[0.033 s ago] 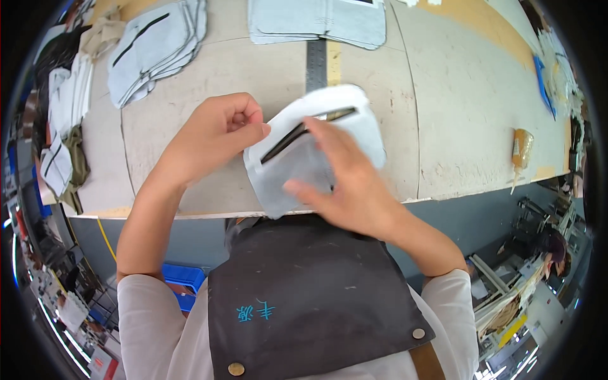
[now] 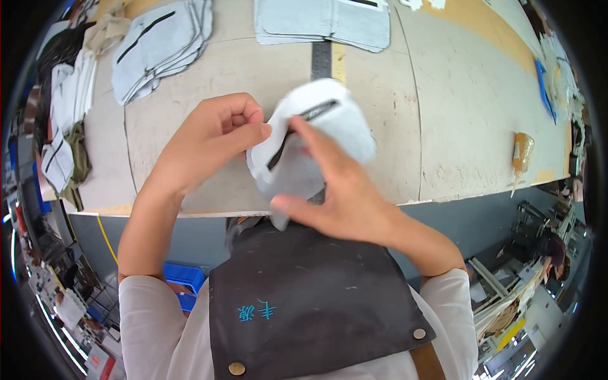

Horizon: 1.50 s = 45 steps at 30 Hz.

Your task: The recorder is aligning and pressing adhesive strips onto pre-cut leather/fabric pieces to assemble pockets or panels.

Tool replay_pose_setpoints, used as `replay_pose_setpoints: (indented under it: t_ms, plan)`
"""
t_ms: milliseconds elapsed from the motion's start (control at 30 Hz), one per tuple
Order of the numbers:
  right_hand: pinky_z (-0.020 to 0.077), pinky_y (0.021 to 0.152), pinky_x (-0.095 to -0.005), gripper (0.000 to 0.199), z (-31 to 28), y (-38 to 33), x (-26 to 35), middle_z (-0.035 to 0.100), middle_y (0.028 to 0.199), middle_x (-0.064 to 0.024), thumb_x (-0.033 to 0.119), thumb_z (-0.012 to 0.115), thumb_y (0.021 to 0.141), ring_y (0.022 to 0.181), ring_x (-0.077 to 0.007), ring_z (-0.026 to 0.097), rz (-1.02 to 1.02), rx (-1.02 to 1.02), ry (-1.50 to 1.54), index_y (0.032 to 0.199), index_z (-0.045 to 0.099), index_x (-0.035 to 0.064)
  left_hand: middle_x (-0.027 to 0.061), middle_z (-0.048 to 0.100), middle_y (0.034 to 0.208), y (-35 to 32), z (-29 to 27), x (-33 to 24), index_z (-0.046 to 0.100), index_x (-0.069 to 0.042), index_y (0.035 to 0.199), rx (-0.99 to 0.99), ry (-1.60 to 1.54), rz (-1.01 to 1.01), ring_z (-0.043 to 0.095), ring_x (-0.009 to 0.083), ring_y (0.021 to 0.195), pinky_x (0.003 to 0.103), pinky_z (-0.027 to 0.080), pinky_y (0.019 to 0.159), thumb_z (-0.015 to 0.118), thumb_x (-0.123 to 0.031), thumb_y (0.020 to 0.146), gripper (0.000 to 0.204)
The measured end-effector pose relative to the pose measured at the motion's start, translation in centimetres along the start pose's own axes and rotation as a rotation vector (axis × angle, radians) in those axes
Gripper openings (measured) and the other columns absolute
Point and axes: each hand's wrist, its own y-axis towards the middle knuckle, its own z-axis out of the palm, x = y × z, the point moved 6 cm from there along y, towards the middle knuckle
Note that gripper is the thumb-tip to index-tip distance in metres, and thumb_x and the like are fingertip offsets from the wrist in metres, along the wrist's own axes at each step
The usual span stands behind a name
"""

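A light grey, rounded fabric piece [image 2: 351,130] with a dark slit opening is held over the near part of the table. My left hand [image 2: 218,136] is closed, thumb and finger pinching the piece's left edge. My right hand [image 2: 339,183] is over its lower part, thumb and forefinger spread apart. The forefinger tip touches the piece beside the slit, and the thumb lies near its lower edge. The other right fingers are partly hidden and slightly blurred. The piece is bent, and its lower corner hangs past the table's edge.
Stacks of similar grey pieces lie at the far left [image 2: 161,47] and far middle [image 2: 297,25]. A steel ruler [image 2: 321,60] runs under the held piece. On the right are a glue bottle [image 2: 522,152] and a blue tool [image 2: 543,88]. Cloths [image 2: 73,95] hang over the left side.
The fabric piece has bent more and its right side has shifted left. My right hand has moved slightly left and nearer me; the left keeps its pinch.
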Motion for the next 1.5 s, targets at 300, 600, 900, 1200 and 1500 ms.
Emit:
replay_pose_setpoints:
  t_ms: [300,600,900,1200,1500]
  plan:
    - [0.0468,0.061,-0.0261,0.031,0.4,3.3,-1.7,0.061,0.079,-0.0077,0.028,0.058,0.099,0.069,-0.0105,0.055,0.667,-0.091,0.590,0.103,0.062,-0.0021,0.0155,0.064,0.117,-6.3,-1.7,-1.9,0.057,0.006,0.120,-0.427,0.245,0.714,0.063,0.0238,0.106,0.034,0.051,0.090,0.056,-0.004,0.096,0.026]
    - [0.0250,0.117,-0.0420,0.066,1.7,4.2,-2.6,0.030,0.156,-0.0183,0.019,0.062,0.091,0.146,-0.0359,0.026,-0.276,0.072,-0.858,0.147,0.034,-0.0021,0.0118,0.037,0.154,-3.8,-0.2,7.4,0.047,-0.002,0.140,-0.474,1.160,0.477,0.032,0.0298,0.144,0.045,0.028,0.116,0.070,-0.027,0.085,0.065]
    - [0.0219,0.119,-0.0434,0.065,4.1,3.6,-3.7,0.031,0.155,-0.0175,0.032,0.060,0.092,0.146,-0.0321,0.025,-0.236,0.285,-0.886,0.142,0.042,-0.0033,0.0104,0.032,0.157,-2.3,0.2,7.0,0.044,-0.006,0.144,-0.378,1.248,0.427,0.025,0.0302,0.147,0.053,0.019,0.118,0.069,-0.046,0.082,0.078]
    - [0.0325,0.109,-0.0462,0.057,3.5,4.4,-2.5,0.044,0.145,-0.0164,0.026,0.066,0.087,0.134,-0.0324,0.040,-0.260,0.201,-0.803,0.139,0.050,0.0080,0.0132,0.030,0.158,-2.9,-0.2,7.1,0.044,-0.006,0.144,-0.391,1.191,0.400,0.024,0.0312,0.147,0.053,0.018,0.118,0.070,-0.048,0.080,0.080]
    - [0.0356,0.104,-0.0444,0.049,3.2,4.9,-3.3,0.048,0.140,-0.0114,0.015,0.067,0.084,0.129,-0.0304,0.044,-0.286,0.174,-0.822,0.131,0.056,0.0063,0.0144,0.033,0.156,-3.1,-0.4,7.2,0.042,-0.002,0.144,-0.400,1.152,0.418,0.026,0.0321,0.147,0.053,0.019,0.118,0.070,-0.045,0.081,0.081]
